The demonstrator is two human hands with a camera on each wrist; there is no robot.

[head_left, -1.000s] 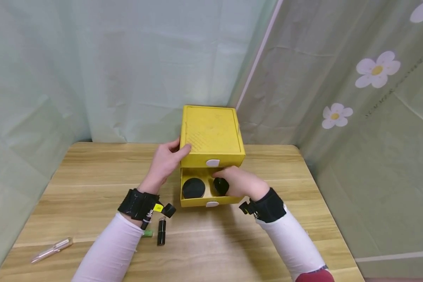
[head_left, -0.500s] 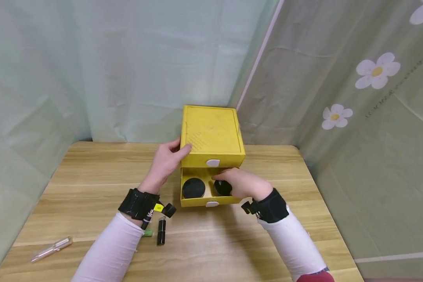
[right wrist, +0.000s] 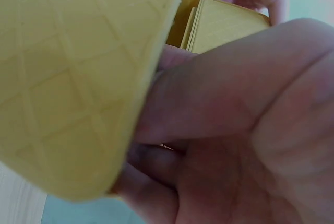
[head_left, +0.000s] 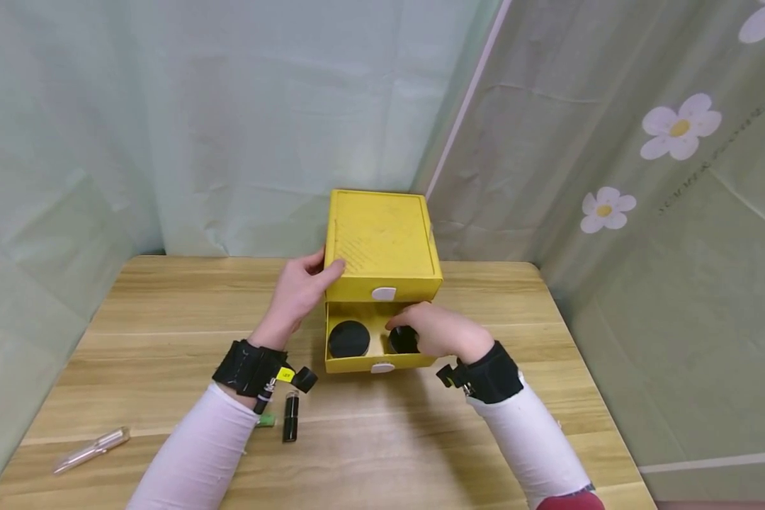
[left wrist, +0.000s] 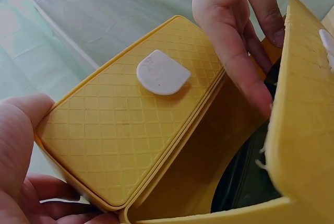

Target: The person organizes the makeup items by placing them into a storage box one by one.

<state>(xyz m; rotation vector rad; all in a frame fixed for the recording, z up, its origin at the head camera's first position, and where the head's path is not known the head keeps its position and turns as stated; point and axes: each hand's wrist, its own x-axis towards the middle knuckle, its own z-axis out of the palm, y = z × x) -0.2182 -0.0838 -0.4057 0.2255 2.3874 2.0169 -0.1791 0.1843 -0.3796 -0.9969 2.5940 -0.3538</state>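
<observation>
My left hand [head_left: 299, 287] grips the left side of the yellow two-drawer box [head_left: 385, 234], its thumb on the top edge. The lower drawer [head_left: 350, 366] is pulled out; the upper one is closed, with a white tab [left wrist: 163, 72]. My right hand [head_left: 443, 329] reaches into the right half of the lower drawer, fingers and thumb around a round black container [head_left: 403, 340] and partly hiding it. In the right wrist view its fingertips are hidden behind the drawer front [right wrist: 78, 78]. Another round black container [head_left: 349, 340] sits in the drawer's left half.
A black lipstick-like tube [head_left: 290, 416] lies on the wooden table [head_left: 370, 453] in front of the box. Beside it a small green object [head_left: 265, 421] is partly hidden by my left forearm. A clear slim tube [head_left: 92, 450] lies at left. Curtains [head_left: 261, 142] hang behind the table.
My right hand has shifted slightly right inside the drawer, and more of the right black container shows than a second ago. My left hand stays on the box.
</observation>
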